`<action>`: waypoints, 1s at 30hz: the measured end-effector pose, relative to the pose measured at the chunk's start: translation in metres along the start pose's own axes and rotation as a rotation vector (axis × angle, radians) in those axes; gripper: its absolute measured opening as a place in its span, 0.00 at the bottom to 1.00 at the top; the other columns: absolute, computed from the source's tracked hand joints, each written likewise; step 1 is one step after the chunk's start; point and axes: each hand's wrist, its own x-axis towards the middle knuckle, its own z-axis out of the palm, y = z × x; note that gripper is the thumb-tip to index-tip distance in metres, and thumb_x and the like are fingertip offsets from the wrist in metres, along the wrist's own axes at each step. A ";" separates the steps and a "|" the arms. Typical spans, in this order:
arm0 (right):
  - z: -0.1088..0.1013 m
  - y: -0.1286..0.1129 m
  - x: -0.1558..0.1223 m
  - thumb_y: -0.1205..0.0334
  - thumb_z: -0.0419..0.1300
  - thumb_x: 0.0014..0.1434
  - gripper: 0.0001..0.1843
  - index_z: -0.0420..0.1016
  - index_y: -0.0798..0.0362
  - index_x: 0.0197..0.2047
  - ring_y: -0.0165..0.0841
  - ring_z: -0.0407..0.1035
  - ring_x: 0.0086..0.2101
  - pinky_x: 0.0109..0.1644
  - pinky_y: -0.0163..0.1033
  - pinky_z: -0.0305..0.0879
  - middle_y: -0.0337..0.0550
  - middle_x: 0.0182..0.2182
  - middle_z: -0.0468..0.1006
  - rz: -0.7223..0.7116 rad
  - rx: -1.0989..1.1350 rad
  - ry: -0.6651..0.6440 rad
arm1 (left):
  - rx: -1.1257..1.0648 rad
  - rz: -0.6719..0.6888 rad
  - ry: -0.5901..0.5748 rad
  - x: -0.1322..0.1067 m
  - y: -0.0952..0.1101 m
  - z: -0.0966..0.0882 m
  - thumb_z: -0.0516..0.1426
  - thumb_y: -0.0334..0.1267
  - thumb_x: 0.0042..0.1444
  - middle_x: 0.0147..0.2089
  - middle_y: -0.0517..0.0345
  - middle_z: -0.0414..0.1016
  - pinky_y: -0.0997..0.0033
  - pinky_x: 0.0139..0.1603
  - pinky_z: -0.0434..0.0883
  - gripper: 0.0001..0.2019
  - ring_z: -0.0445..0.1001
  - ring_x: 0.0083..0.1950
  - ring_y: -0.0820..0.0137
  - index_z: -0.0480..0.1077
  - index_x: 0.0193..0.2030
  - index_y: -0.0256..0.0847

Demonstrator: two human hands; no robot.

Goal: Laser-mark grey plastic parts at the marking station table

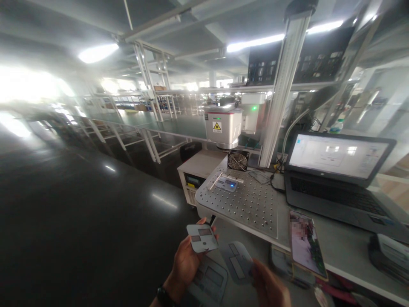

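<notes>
My left hand (185, 262) is closed on a small grey flat panel (202, 238) with two dark rectangles, held up in front of the bench edge. My right hand (270, 288), low in the view, holds a second, darker grey panel (238, 261) by its lower edge. More such panels (209, 281) lie stacked below the hands. A further panel (226, 184) lies on the perforated metal plate (252, 204), under the laser marker head (223, 126).
An open laptop (338, 170) stands to the right of the plate. A phone (306, 243) lies at the bench's front edge. A small fan (238, 160) and a vertical column (284, 85) stand behind the plate. Dark floor and shelving fill the left.
</notes>
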 end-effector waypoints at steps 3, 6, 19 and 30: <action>0.002 0.003 -0.003 0.56 0.56 0.65 0.14 0.81 0.48 0.46 0.33 0.80 0.30 0.32 0.28 0.75 0.44 0.34 0.85 0.006 0.017 0.012 | 0.000 -0.007 0.002 0.000 0.000 -0.001 0.49 0.49 0.61 0.57 0.38 0.77 0.45 0.61 0.62 0.34 0.75 0.57 0.46 0.49 0.71 0.36; 0.003 0.005 -0.005 0.57 0.55 0.66 0.14 0.81 0.49 0.47 0.32 0.80 0.30 0.32 0.27 0.75 0.46 0.36 0.85 0.011 0.038 -0.006 | 0.003 -0.009 -0.004 0.000 0.000 -0.001 0.49 0.50 0.61 0.58 0.37 0.76 0.45 0.61 0.61 0.36 0.75 0.58 0.46 0.45 0.72 0.36; -0.004 -0.004 0.006 0.58 0.54 0.66 0.15 0.81 0.51 0.46 0.31 0.80 0.28 0.31 0.25 0.73 0.46 0.34 0.85 -0.073 0.024 -0.010 | -0.005 -0.022 0.004 0.001 0.001 0.001 0.50 0.51 0.60 0.58 0.35 0.76 0.39 0.69 0.48 0.37 0.75 0.58 0.44 0.45 0.71 0.37; -0.005 0.008 0.008 0.56 0.54 0.67 0.17 0.82 0.51 0.48 0.31 0.80 0.27 0.30 0.24 0.73 0.45 0.34 0.86 -0.113 0.040 -0.052 | -0.010 -0.025 0.051 0.001 0.001 0.006 0.51 0.50 0.58 0.57 0.34 0.76 0.39 0.70 0.48 0.37 0.75 0.57 0.43 0.46 0.71 0.35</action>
